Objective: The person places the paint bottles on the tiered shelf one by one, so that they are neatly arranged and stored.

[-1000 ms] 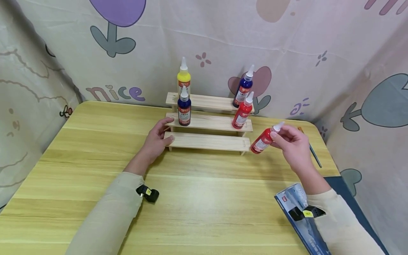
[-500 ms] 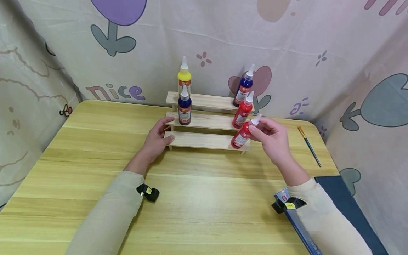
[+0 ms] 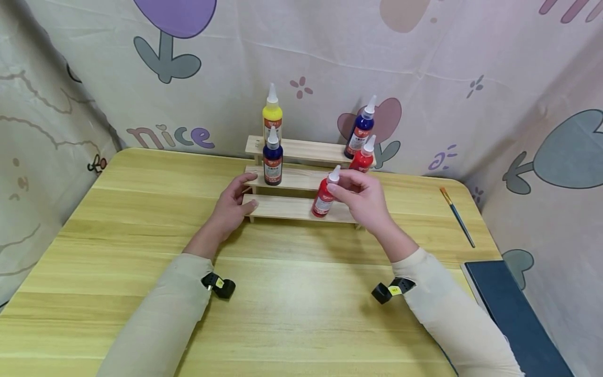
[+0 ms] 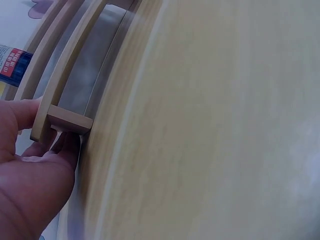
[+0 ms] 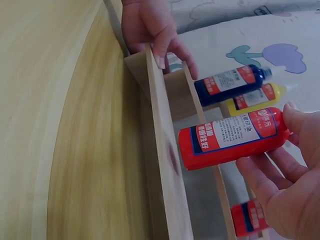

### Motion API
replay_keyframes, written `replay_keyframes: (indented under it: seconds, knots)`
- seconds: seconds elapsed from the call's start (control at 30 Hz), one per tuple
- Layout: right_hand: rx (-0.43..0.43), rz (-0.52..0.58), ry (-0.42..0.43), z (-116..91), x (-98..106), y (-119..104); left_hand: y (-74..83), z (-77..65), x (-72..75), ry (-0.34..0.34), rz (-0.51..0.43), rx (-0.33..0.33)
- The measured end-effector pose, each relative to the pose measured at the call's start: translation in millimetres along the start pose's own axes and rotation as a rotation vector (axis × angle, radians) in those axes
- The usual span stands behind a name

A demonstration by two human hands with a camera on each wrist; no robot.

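My right hand [image 3: 365, 201] pinches a red squeeze bottle [image 3: 322, 199] with a white nozzle near its top. The bottle tilts slightly over the lowest step of a three-step wooden rack [image 3: 278, 207]; whether its base touches the board is unclear. At the rack's left end, my left hand [image 3: 230, 205] grips the steps, its thumb on the lowest board [image 4: 67, 60]. On the top step stand a yellow bottle [image 3: 272, 114] and a blue bottle [image 3: 359, 135]. The middle step bears another blue bottle [image 3: 272, 166] and a red one [image 3: 361, 161], partly hidden behind my right hand.
A paintbrush [image 3: 458, 217] lies on the table [image 3: 301, 314] to the right. Nearer, a dark blue flat item [image 3: 513, 309] lies at the right edge, partly under my right sleeve. A patterned cloth [image 3: 311, 47] hangs behind the rack.
My right hand has carried the red bottle leftward from beside the rack to above the lowest step, and the bottle is more upright. The left hand has stayed on the rack.
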State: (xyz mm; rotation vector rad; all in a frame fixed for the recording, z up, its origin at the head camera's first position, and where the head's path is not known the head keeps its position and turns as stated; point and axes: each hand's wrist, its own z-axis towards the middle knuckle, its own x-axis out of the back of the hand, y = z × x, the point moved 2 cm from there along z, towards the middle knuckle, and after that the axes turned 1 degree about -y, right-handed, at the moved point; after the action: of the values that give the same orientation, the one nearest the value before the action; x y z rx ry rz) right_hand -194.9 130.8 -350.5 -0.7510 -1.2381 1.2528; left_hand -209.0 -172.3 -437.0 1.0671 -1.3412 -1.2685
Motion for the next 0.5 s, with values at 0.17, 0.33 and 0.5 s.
replay_keyframes:
  seconds: [0.17, 0.33, 0.5]
  knots:
    - [0.027, -0.026, -0.012, 2.3, -10.5, 4.7, -0.5, 0.3, -1.9, -0.002, 0.005, 0.01]
    - [0.072, -0.088, -0.017, -3.9, -16.1, -10.9, 0.2, 0.5, -3.3, -0.008, 0.0, 0.007]
    - [0.088, -0.092, -0.018, -10.5, -20.2, -29.7, 1.1, 1.0, -2.7, -0.011, 0.013, 0.0]
